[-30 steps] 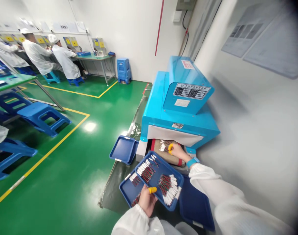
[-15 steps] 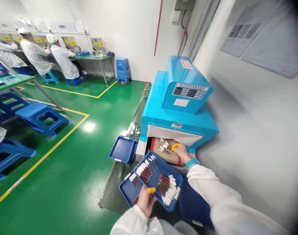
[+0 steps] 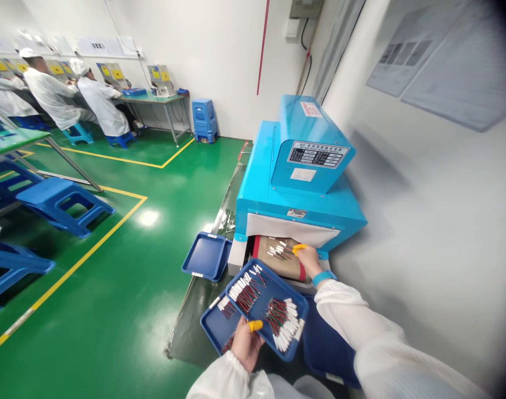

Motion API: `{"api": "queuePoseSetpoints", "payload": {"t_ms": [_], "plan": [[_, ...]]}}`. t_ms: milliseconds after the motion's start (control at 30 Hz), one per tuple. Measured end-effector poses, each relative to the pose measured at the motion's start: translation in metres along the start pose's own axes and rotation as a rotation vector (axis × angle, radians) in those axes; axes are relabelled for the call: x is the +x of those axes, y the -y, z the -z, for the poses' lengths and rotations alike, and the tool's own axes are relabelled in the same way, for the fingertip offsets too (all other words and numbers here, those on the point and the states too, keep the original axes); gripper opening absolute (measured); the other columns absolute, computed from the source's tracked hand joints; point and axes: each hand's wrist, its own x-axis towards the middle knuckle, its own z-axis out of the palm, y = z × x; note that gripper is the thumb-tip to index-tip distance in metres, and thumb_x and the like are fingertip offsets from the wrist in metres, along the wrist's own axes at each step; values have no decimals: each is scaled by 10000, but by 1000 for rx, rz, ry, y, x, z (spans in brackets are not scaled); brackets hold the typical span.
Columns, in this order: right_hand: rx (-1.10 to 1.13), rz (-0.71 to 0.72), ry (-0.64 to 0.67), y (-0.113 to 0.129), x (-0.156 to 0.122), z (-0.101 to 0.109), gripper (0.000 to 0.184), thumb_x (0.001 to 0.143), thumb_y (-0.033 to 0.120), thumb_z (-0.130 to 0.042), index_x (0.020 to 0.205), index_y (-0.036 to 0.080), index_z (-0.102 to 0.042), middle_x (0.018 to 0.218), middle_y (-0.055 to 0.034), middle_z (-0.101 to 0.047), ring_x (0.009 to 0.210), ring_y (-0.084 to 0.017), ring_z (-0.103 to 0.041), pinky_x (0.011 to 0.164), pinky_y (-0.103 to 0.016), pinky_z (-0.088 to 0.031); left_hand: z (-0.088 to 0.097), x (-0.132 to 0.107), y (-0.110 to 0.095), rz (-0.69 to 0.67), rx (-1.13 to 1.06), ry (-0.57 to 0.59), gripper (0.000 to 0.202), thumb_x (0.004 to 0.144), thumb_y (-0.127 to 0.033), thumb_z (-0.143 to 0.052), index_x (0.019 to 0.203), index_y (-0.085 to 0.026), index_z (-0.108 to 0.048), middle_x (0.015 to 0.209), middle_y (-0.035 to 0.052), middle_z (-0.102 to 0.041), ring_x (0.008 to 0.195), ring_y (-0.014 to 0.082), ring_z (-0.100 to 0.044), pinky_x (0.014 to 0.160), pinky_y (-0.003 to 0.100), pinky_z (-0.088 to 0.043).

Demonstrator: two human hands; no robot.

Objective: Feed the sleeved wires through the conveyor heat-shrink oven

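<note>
My left hand (image 3: 248, 344) grips the near edge of a blue tray (image 3: 259, 305), a yellow finger cot on its thumb. Two bunches of short red and dark wires with white sleeved ends lie in it: one bunch (image 3: 244, 292) at the upper left, a larger one (image 3: 285, 324) at the lower right. My right hand (image 3: 310, 260), also with yellow finger cots, is over the conveyor belt (image 3: 292, 269) at the mouth of a blue machine (image 3: 294, 202). Its fingers are together beside loose wires (image 3: 280, 249) on the belt; anything between the fingertips is hidden.
Another blue tray (image 3: 213, 324) with wires lies under the held one. More blue trays (image 3: 205, 255) sit left of the belt, and a dark blue tray (image 3: 330, 349) lies below my right arm. Blue stools (image 3: 65, 202) and seated co-workers (image 3: 103, 105) are at the left.
The view has shifted slightly, so everything sits a little further left. My left hand still has the tray; my right hand stays over the belt, and the wires beside it look slightly shifted.
</note>
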Motion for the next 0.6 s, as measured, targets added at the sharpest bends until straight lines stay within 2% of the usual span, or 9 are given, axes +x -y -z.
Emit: {"api": "queuePoseSetpoints", "payload": {"t_ms": [100,333,467,600], "plan": [[74,-99,-45,5,-2,3,259,551,219,-454,691,165,-665,763,-76,-701,753,-240,-640,667,-293,-487,0,0,0,-2,8,-4,389,604,-24,-563,962,-172,-525,805,46,-678,769,200,-649,737,339,-488],[181,-66,-46,5,-3,9,203,531,198,-495,671,180,-642,731,-54,-694,764,-229,-634,707,-304,-498,-1,0,-2,-4,-2,14,415,602,-31,-567,989,-176,-529,813,50,-679,785,209,-648,749,353,-484],[372,-95,0,6,-10,2,181,541,189,-518,688,155,-619,753,-82,-689,735,-210,-641,670,-283,-513,-1,0,-2,1,3,17,405,607,-34,-569,985,-173,-530,818,51,-679,787,207,-647,755,352,-483],[385,-108,68,10,-23,-10,154,549,201,-559,683,154,-619,721,-81,-687,720,-214,-645,616,-276,-513,-1,0,-2,2,14,24,410,600,-34,-575,983,-172,-531,828,53,-680,790,212,-647,763,362,-481]]}}
